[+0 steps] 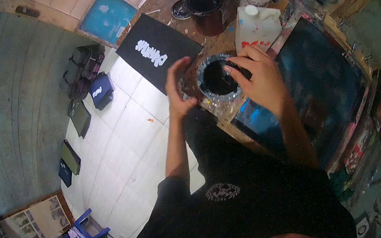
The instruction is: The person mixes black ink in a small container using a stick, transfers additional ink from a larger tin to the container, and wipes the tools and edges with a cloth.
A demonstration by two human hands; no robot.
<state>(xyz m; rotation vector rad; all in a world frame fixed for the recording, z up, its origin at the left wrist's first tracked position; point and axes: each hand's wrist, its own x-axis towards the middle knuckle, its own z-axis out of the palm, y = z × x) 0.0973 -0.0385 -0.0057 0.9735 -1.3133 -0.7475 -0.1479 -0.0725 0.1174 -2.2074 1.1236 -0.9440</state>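
A round pot (200, 70) with a grey, paint-crusted rim and dark paint inside stands at the edge of the stained worktable. My right hand (263, 76) is over its right side, thumb and fingers pinched together. Something dark and small shows at those fingertips, too dim to name. My left hand (179, 91) hovers just left of the pot, fingers curved and thumb apart, with nothing in it. Beyond that hand lies a flat black sheet (143, 69) with white lettering.
Behind the pot stand a dark tub (208, 20) with its lid (179, 9) beside it and a white plastic jug (258, 25). A dark framed screen (318, 85) lies at right. Left are a white tiled floor (125, 143), several dark panels along the wall, and a blue stool (91, 227).
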